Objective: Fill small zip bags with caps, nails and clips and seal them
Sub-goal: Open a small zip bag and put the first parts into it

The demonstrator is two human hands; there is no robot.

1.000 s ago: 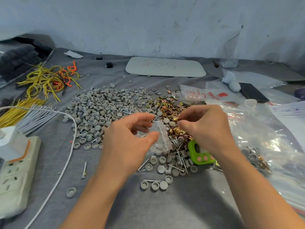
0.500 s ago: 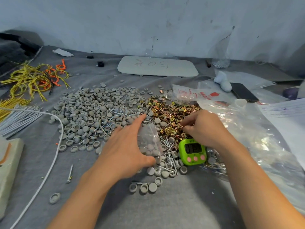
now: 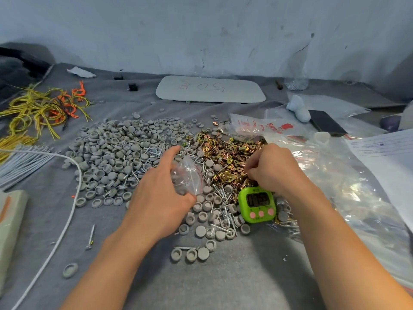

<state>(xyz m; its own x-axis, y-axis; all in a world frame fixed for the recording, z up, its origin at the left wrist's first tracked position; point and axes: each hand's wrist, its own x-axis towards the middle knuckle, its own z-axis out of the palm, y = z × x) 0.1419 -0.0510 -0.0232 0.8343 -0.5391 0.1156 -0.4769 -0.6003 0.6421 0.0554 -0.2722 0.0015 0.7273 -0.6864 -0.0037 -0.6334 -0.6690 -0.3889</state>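
1. clear plastic: the small zip bag (image 3: 187,175) is held in the left hand (image 3: 159,198), pinched between the thumb below and the fingers above. it hangs just over the spot where the caps and nails meet. a red strip runs along one edge, and what is inside is too blurred to tell.
2. the right hand (image 3: 276,170) is down on the gold clips (image 3: 230,153) with its fingers curled into the pile. the fingertips are hidden, so i cannot tell whether they have hold of a clip.
3. the grey caps (image 3: 116,151) lie in a wide heap left of the clips, and more are scattered in front of both hands. the nails (image 3: 143,172) lie mixed along the heap's right edge and among the loose caps.
4. a green timer (image 3: 257,204) lies just beside the right wrist, touching clips and caps. its digits are unreadable.
5. a large clear bag (image 3: 348,186) spreads out to the right, under the right forearm. a white board (image 3: 210,89) lies near the wall.
6. yellow and orange wires (image 3: 38,110) sit at the far left. a white cable (image 3: 67,218) curves over the grey cloth (image 3: 223,276).
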